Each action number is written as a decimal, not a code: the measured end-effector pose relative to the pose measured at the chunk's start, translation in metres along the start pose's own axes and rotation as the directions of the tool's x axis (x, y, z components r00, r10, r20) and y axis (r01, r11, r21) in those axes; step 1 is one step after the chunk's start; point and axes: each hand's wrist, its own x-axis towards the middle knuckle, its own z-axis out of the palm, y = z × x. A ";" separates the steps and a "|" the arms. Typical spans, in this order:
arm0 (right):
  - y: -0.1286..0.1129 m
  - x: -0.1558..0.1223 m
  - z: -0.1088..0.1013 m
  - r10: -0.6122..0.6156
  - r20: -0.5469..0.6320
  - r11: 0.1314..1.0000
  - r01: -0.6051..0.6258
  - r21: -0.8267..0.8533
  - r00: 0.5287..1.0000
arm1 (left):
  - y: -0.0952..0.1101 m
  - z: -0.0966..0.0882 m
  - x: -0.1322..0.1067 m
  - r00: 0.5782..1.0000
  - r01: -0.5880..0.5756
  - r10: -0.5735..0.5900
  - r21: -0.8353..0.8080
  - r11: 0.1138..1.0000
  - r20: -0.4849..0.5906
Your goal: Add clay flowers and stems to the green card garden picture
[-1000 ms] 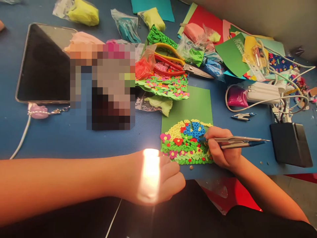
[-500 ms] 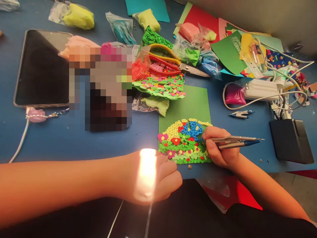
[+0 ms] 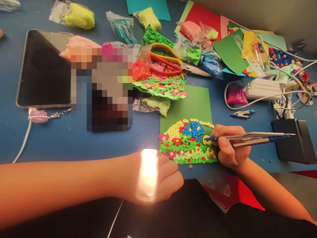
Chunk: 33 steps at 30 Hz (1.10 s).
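Observation:
A green card (image 3: 198,102) carries a raised picture made of small clay rings and petals, with a blue ring cluster (image 3: 194,129), yellow rings (image 3: 174,130) and green leaves with flowers below. My right hand (image 3: 234,148) is closed around a drawing compass (image 3: 257,139). The compass's blue head points left toward the picture, beside a yellow round piece (image 3: 207,140), and its two legs stick out to the right. My left hand (image 3: 165,175) has its fingers curled at the card's lower left corner; whatever they hold, if anything, is hidden. A bright glare lies over its back.
Red and yellow-handled scissors (image 3: 165,64) lie on a second clay picture (image 3: 160,87). A tablet (image 3: 46,69) is on the left, with bagged clay (image 3: 79,16) behind. To the right are a smaller compass (image 3: 244,114), cables, a white power bank (image 3: 264,88) and a black box (image 3: 294,140).
My right hand with the compass has moved right, off the picture's middle, uncovering the yellow round piece and flowers beneath. My left hand stays nearly still; the whole view shifts slightly.

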 end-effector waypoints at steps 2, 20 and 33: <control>0.000 0.002 0.000 -0.151 0.043 0.989 0.150 0.019 0.988 | 0.000 0.002 -0.001 1.000 -0.002 0.002 0.004 1.000 -0.001; -0.003 0.007 -0.004 -0.145 -0.105 0.987 0.136 -0.090 0.984 | 0.000 0.006 -0.001 1.000 0.007 -0.008 -0.010 1.000 -0.027; -0.006 -0.004 -0.033 0.123 -0.256 0.408 -0.284 -0.868 0.959 | 0.000 0.004 -0.001 0.978 0.186 -0.199 -0.158 0.970 -0.068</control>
